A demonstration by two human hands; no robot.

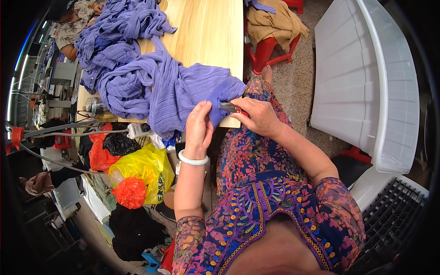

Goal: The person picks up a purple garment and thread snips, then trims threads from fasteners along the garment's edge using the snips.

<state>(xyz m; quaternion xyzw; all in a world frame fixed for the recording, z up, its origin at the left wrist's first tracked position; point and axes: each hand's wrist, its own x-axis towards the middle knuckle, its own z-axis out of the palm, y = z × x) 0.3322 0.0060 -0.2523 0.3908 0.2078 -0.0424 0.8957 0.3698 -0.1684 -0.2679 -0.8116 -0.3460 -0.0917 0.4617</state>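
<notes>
A ribbed purple garment (183,85) lies bunched along the table, its near edge drawn toward me. My left hand (199,126), with a pale bangle (193,158) on the wrist, pinches the cloth's edge between thumb and fingers. Closed around a small pair of thread snips (227,107), my right hand (259,115) is at the same edge. The metal blades point left, against the fabric, and a bit of red shows at the grip. Whether the blades are parted is too small to tell.
More purple garments (110,50) cover the wooden table's (208,32) left side. A person (73,27) sits at the far left. Tan cloth rests on a red stool (266,52). A large white bin (353,78) stands right; yellow bags (149,172) and a power strip (137,130) are left.
</notes>
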